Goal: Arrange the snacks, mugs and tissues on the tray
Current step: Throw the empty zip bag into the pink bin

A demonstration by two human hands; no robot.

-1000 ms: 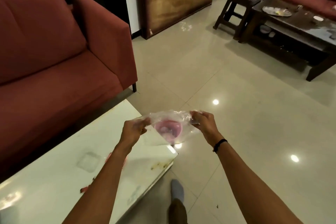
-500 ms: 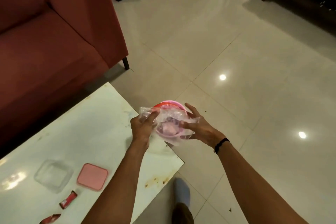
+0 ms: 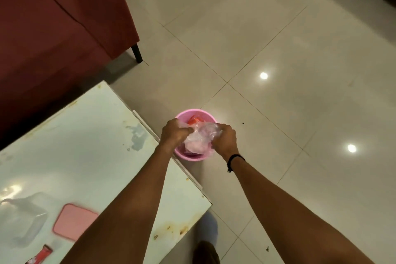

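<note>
- Since half a second ago your view has tipped down, and both hands have crumpled the clear plastic bag (image 3: 201, 135) tighter over the pink bin (image 3: 194, 135).
- Left hand (image 3: 174, 133) grips the bag's left edge, beside the desk (image 3: 85, 146).
- Right hand (image 3: 224, 138) clutches its right edge; the bin lies directly below, on the floor.
- What sits inside the bin is probably red wrapping.

White table, lower left, on pale tiled floor

The table (image 3: 85, 156) carries a pink lid (image 3: 74, 222), a clear container (image 3: 22, 218) and a red wrapper (image 3: 40, 256); on the floor (image 3: 278, 49), a pink bin (image 3: 198, 135) stands just beside its edge.
</note>
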